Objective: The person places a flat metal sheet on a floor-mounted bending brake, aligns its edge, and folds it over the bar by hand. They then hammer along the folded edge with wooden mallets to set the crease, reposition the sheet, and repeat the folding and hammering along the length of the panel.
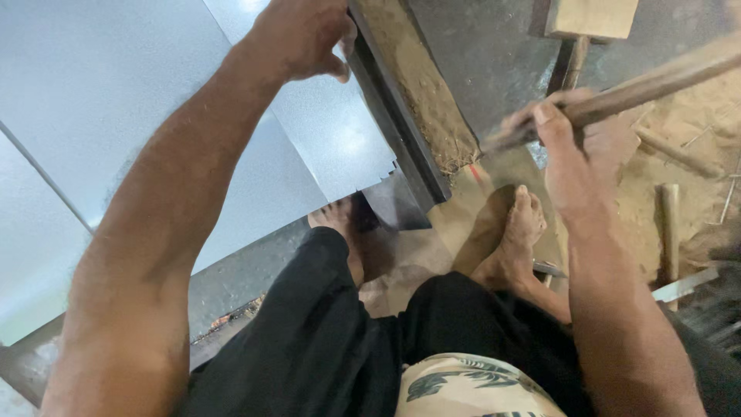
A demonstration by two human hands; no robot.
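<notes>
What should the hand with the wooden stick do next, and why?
Probably bring the wooden handle down toward the folded edge of the shiny metal sheet. The right hand grips the handle raised and blurred, its head out of view. The left hand presses the sheet against the dark metal bar, and the left foot rests by the sheet's corner.

The large flat grey metal sheet (pixel 116 93) lies left, its right edge against the long dark steel beam (pixel 397 116). Right of the beam, a wooden-handled mallet (pixel 590 19) sits at the floor's far edge.
</notes>
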